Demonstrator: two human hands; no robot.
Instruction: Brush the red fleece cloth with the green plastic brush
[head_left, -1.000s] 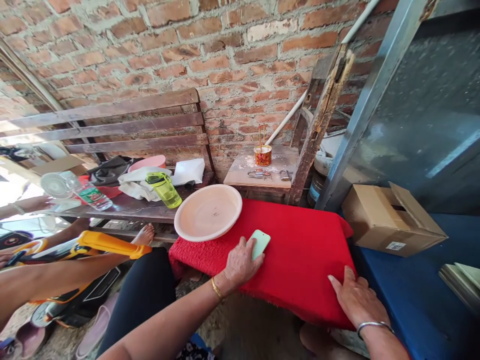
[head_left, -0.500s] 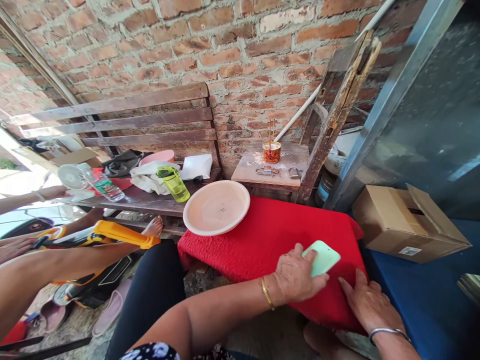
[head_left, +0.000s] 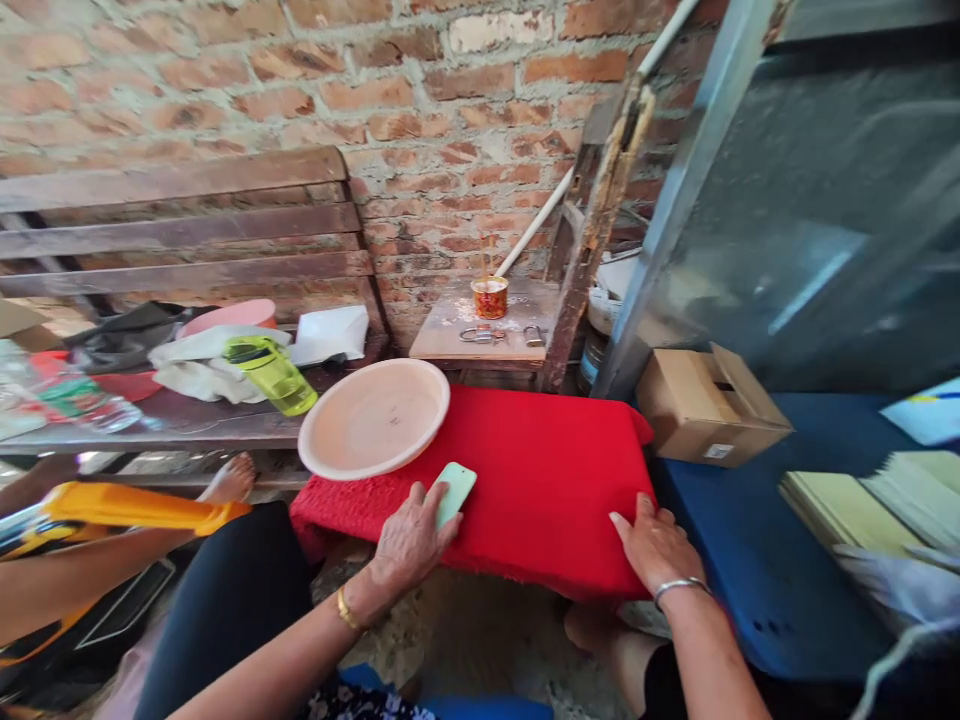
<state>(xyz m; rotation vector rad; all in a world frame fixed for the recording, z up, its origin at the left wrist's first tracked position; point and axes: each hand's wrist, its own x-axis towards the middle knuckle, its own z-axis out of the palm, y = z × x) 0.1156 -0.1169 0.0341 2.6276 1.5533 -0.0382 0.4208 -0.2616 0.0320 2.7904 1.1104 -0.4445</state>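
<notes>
My left hand [head_left: 412, 545] is closed on a pale green flat card [head_left: 456, 492] with rounded corners and a small hole near one corner. It holds the card against or just over the red cloth [head_left: 540, 470], close to the near edge; exact contact is hard to tell. Left of it and further back, a pale pink basin [head_left: 375, 420] rests on the cloth's left end, with small dark specks inside. My right hand [head_left: 660, 540] lies at the cloth's right end, fingers spread and holding nothing.
A bench with a green bottle [head_left: 274, 375] stands left, near another person's leg [head_left: 112, 590]. Behind, a small stand bears a red-gold tin [head_left: 489, 298] and padlocks [head_left: 480, 335]. On the right, a cardboard box [head_left: 705, 410] and paper stacks [head_left: 862, 510] sit on a blue surface.
My left hand has moved left along the cloth with the green card, nearer the basin. My right hand stays at the right end. The view has turned right.
</notes>
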